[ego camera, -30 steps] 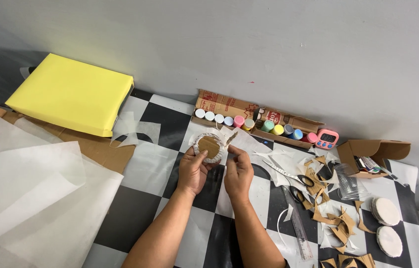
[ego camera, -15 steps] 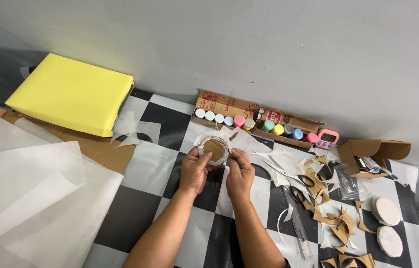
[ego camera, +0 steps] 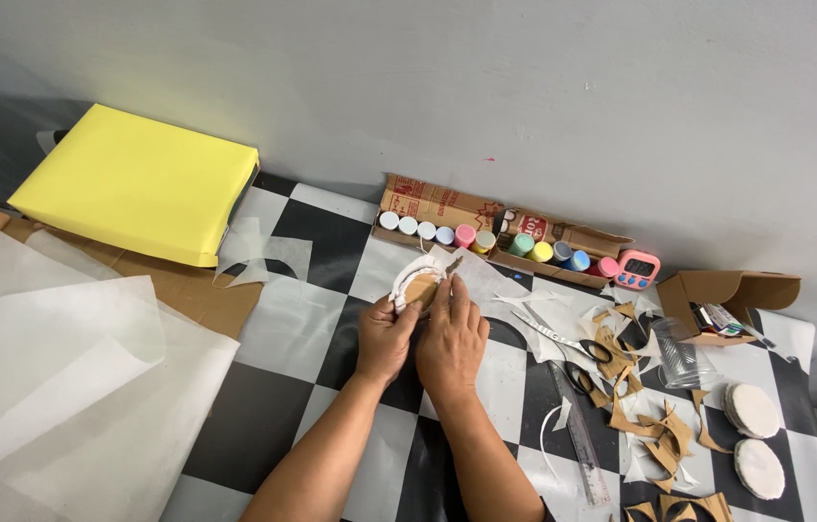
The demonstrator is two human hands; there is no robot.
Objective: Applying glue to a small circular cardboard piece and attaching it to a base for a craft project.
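Both hands sit closer together than half a second ago, and the small round cardboard disc with white paper wrapped over its rim [ego camera: 419, 287] now lies lower against the fingertips, more covered by them. Left hand [ego camera: 386, 336] rests on the black-and-white checkered table cover [ego camera: 273, 338], fingers curled up against the disc's left edge, pinching the white paper there. Right hand [ego camera: 451, 336] lies palm down just beside it, fingers stretched forward and pressing on the disc's right side; both hands grasp the disc between them. Disc sits flat on the table cover, just in front of the long open cardboard box [ego camera: 486, 224] holding a row of small paint pots with coloured lids [ego camera: 491, 242]. Loose white paper offcuts [ego camera: 500, 285] lie touching the disc on its right. Further right: metal scissors with black handles [ego camera: 563, 340], a clear plastic ruler [ego camera: 581, 440], scattered brown cardboard scraps [ego camera: 655, 425], an overturned clear plastic cup [ego camera: 681, 350], two finished white paper-covered discs [ego camera: 755, 440], a pink digital timer [ego camera: 637, 270] and a small open cardboard carton [ego camera: 732, 295]. Well apart on the left: a flat yellow rectangular package [ego camera: 133, 184] against the grey wall [ego camera: 525, 87], with large translucent white paper sheets [ego camera: 51, 377] over brown cardboard [ego camera: 186, 290].
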